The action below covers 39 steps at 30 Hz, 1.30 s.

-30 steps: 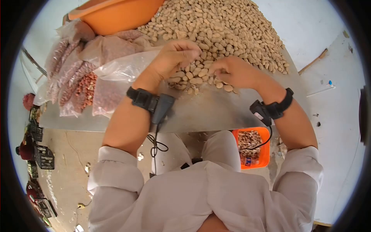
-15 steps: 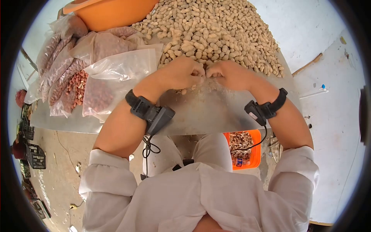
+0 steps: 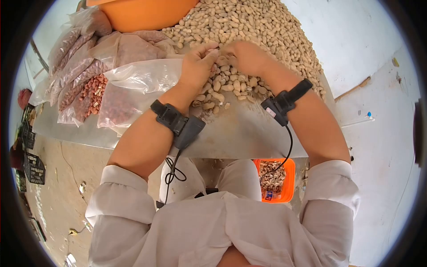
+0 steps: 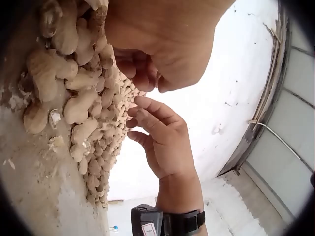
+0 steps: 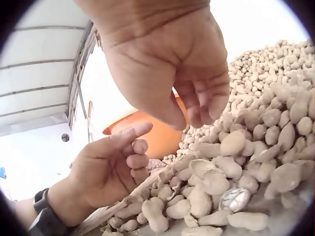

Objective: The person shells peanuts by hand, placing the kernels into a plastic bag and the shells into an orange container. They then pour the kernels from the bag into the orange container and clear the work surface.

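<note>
My left hand (image 3: 198,66) is raised over the near edge of a heap of unshelled peanuts (image 3: 262,26), its fingers bent and thumb out. Across from it, my right hand (image 3: 249,58) hangs with loosely bent fingers pointing down, the two sets of fingertips close together. In the right wrist view, no peanut shows between the fingers of the right hand (image 5: 172,73) or in the visible palm of the left hand (image 5: 110,169). Loose peanuts (image 5: 157,216) lie just beneath, among them a broken shell (image 5: 235,200) with a pale inside.
Clear plastic bags of reddish shelled peanuts (image 3: 118,104) lie left on the metal table (image 3: 213,133). An orange basin (image 3: 147,15) stands behind them. Below the table edge is an orange container (image 3: 289,180) holding empty shells. Black crates (image 3: 34,169) line the floor at left.
Both hands came together low at the heap's near edge, then rose and moved farther back over the peanuts. The loose peanuts in front of the heap are uncovered again.
</note>
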Motion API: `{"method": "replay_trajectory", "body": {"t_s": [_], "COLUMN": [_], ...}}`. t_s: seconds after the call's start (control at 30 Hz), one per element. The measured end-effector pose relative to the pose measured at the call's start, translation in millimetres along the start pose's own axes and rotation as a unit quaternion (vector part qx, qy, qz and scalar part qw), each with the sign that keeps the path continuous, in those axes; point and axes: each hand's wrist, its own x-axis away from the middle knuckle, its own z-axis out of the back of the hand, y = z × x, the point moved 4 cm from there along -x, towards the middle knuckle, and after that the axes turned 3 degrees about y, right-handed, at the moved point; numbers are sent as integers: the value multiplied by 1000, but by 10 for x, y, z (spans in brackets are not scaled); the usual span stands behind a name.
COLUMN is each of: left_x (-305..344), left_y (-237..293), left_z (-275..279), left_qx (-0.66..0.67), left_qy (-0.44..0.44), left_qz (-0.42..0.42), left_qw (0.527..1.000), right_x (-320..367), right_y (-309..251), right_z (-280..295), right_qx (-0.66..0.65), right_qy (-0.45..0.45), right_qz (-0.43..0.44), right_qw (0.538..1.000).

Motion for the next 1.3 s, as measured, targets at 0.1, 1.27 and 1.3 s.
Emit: {"method": "replay_trajectory", "body": {"t_s": [0.1,1.27,1.3], "left_x": [19,223,214], "left_y": [12,126,74], "left_z": [0,-331,-325], "left_qx": [11,95,74], "left_qy": [16,-117,-111], "left_qz": [-3,-28,-11], "left_qw": [1000,988,991], "right_x": [-25,651,655], "right_y": [-83,-110,-98], "right_z": [-159,-200,-197], "right_qx": [38,-763,-761], "right_qy": [-13,194,200], "right_qz": [8,-106,-100], "right_qw": [999,607,609]}}
